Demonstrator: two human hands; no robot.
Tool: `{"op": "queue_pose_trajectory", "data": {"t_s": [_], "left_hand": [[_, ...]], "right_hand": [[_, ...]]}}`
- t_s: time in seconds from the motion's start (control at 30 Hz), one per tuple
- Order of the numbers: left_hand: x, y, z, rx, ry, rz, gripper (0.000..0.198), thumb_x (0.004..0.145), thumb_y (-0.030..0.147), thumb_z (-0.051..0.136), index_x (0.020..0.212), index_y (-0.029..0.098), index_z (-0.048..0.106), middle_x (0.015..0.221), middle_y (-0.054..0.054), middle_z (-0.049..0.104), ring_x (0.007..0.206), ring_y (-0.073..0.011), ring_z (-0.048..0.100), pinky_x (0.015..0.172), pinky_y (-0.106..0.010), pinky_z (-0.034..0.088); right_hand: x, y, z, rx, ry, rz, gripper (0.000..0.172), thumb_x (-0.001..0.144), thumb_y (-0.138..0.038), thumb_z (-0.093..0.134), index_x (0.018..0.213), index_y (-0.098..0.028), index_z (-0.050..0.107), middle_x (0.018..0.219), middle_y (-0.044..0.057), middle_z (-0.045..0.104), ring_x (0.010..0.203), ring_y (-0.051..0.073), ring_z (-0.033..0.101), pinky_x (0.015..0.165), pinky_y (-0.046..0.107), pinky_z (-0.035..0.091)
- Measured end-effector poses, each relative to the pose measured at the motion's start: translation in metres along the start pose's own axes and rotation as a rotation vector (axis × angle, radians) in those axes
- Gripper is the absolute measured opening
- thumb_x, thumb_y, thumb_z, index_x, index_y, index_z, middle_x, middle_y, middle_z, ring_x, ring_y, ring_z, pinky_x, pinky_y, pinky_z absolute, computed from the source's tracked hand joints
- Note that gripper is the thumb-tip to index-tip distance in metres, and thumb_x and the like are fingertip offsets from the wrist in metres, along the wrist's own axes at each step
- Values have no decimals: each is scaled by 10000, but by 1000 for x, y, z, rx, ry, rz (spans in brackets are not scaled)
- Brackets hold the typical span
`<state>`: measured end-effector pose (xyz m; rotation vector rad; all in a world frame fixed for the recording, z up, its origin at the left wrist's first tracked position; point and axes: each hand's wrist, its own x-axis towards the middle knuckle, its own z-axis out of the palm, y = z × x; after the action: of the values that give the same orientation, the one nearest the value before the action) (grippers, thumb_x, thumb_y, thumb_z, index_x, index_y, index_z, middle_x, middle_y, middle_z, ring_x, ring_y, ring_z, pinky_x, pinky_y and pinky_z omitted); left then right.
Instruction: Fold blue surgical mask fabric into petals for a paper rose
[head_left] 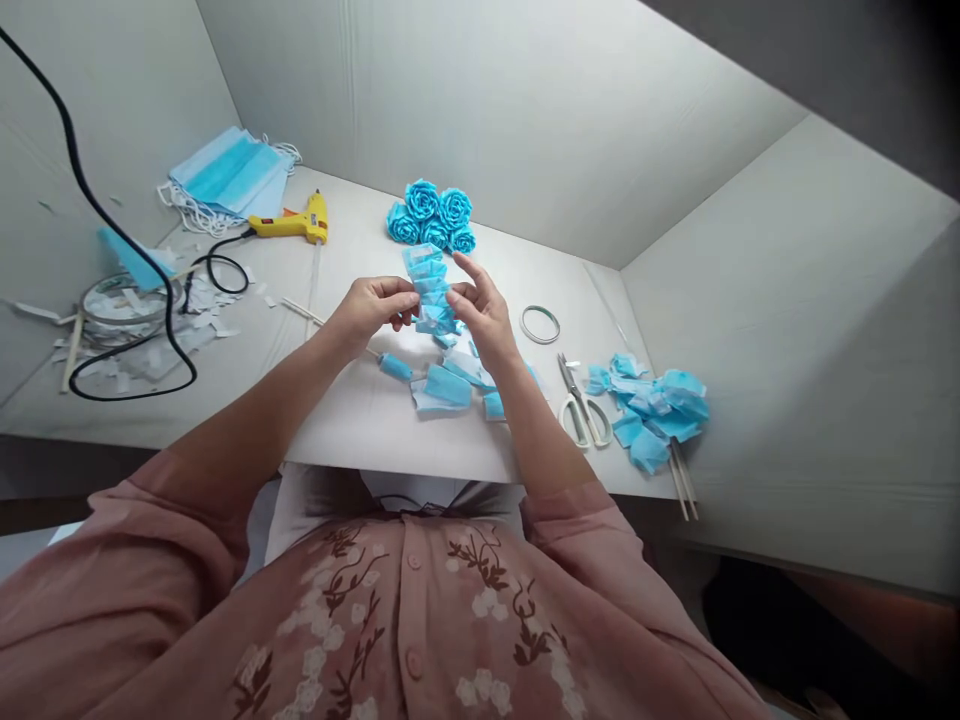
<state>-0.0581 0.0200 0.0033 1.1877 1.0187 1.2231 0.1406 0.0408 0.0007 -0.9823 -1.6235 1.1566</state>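
Note:
A pleated blue strip of face-mask fabric (429, 285) is held up over the table in the head view. My left hand (375, 305) pinches its left edge between thumb and fingers. On the right edge, my right hand (480, 305) grips it with the thumb and bent fingers, its index finger raised. Cut blue fabric pieces (442, 388) lie below my hands, beside a small blue roll (395, 367) on a stick. Just behind the strip sits a cluster of blue fabric roses (433, 215).
A yellow glue gun (300, 222) with a black cord (73, 150) lies at left, near stacked face masks (232, 175) and white scraps (202, 300). To the right are a ring (540, 324), scissors (581, 405), and blue fabric flowers (652, 405) with sticks. Wall panels enclose the table.

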Motion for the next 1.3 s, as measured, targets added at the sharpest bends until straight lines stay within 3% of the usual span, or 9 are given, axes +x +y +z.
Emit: {"op": "queue_pose_trajectory", "data": {"t_s": [0.1,0.23,0.47,0.57,0.7,0.97,1.3], "left_hand": [[0,1,0,-23,78,33,259,637,377,798,716,152,698,634,-13,654,574,-114,561,547,-252,421],[0,2,0,-1,113,63,270,644,387,798,715,153,684,663,-24,665,599,-120,568,553,-256,424],[-1,-1,1,-98,-44,-44,390,735,533,766,776,153,685,751,-63,698,612,-139,606,541,-263,446],[0,-5,0,-43,-80,-59,376,700,495,831,713,155,673,681,-42,660,591,-129,599,526,-247,437],[1,-9,-1,27,-45,-31,303,650,406,859,683,150,701,638,-36,661,564,-118,577,526,-249,435],[4,-4,-3,0,71,18,259,646,385,806,661,155,690,591,-27,640,559,-124,560,525,-256,410],[3,-6,-1,-21,70,26,262,644,381,826,649,152,698,610,-25,660,555,-112,570,534,-248,419]], "right_hand": [[1,0,-2,58,-3,66,781,887,-638,647,1564,-289,477,1137,44,726,984,191,652,822,301,586],[4,4,-2,88,-74,79,877,803,-620,741,1558,-262,471,1028,35,712,887,190,634,775,308,580],[2,4,-1,-1,-45,21,845,792,-633,751,1515,-276,497,883,6,667,779,194,572,747,346,541],[1,3,0,-34,-36,-2,831,817,-638,740,1522,-275,493,870,2,658,740,183,539,715,340,528],[0,4,3,-47,-39,-30,810,834,-619,748,1521,-265,507,867,4,667,710,176,525,696,337,529],[6,3,-8,33,6,36,832,841,-644,689,1559,-270,496,1120,65,779,960,210,709,828,337,614],[5,6,-7,22,-60,28,784,799,-539,765,1495,-259,538,908,8,713,800,184,639,809,349,606]]}}
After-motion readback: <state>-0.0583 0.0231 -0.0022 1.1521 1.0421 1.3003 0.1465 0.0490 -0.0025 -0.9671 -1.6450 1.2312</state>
